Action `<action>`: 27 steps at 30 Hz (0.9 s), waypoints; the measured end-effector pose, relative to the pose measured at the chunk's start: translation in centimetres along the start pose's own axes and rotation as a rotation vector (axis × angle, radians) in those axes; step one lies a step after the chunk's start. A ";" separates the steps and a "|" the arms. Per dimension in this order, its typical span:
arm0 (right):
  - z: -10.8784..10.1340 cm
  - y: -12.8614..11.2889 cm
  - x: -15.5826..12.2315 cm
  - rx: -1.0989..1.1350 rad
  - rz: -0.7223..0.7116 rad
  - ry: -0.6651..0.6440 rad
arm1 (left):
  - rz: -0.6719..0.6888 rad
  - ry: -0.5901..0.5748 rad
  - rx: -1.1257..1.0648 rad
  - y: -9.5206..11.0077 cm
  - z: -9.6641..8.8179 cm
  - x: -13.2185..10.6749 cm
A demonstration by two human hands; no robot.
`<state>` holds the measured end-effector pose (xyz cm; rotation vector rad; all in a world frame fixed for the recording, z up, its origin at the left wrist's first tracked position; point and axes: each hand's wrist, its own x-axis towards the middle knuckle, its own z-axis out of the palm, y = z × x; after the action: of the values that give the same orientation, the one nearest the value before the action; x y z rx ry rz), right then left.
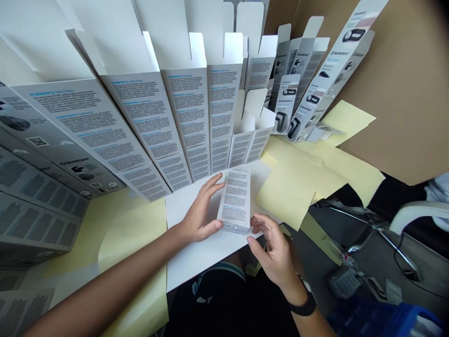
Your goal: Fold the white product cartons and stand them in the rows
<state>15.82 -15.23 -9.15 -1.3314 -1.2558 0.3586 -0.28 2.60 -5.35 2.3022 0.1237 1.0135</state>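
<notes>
A small white cardboard box (235, 196) printed with grey text and blue headings lies between my two hands on a white sheet (189, 248). At its left side is my left hand (201, 213), fingers stretched and thumb apart. The thumb tip and fingertips come close to the box's left edge; whether they touch it I cannot tell. My right hand (272, 250) is by the near right corner, with loosely curled fingers and the thumb held away from them. Nothing shows in its grasp. A dark band (304, 299) circles the right wrist.
Several tall printed cartons (187, 112) with raised flaps stand behind the box. Shorter open boxes (261, 140) stand beside them. More cartons (315, 89) lean at the right against brown cardboard (403, 103). Yellow paper sheets (287, 187) cover the right side; a chair base (372, 229) is beyond.
</notes>
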 end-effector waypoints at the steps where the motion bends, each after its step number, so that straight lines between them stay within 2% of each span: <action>1: 0.0 0.0 -0.1 0.000 0.015 -0.002 | -0.059 0.011 -0.034 0.0 0.1 -0.1; 5: -0.2 -0.2 0.0 -0.039 0.048 -0.018 | -0.347 0.040 -0.099 -0.5 0.6 -0.8; 8: -0.5 -0.6 0.3 -0.166 0.038 -0.102 | -0.469 -0.006 -0.168 -1.0 0.9 -1.2; 11: -0.5 -1.1 0.7 -0.301 0.009 -0.184 | -0.484 -0.036 -0.264 -1.3 0.8 -1.1; 18: 0.4 -0.6 1.9 -0.423 -0.076 -0.187 | -0.453 -0.140 -0.421 -0.7 0.4 -0.1; 23: 0.5 -0.5 2.1 -0.369 -0.165 -0.136 | -0.437 -0.140 -0.525 -0.5 0.2 0.2; 27: 0.7 -0.9 1.6 -0.287 -0.294 -0.059 | -0.496 -0.139 -0.706 -0.2 -0.1 0.4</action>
<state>15.45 -13.83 -7.78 -1.3559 -1.5718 0.0091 -0.05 2.95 -5.21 1.5737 0.2246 0.5199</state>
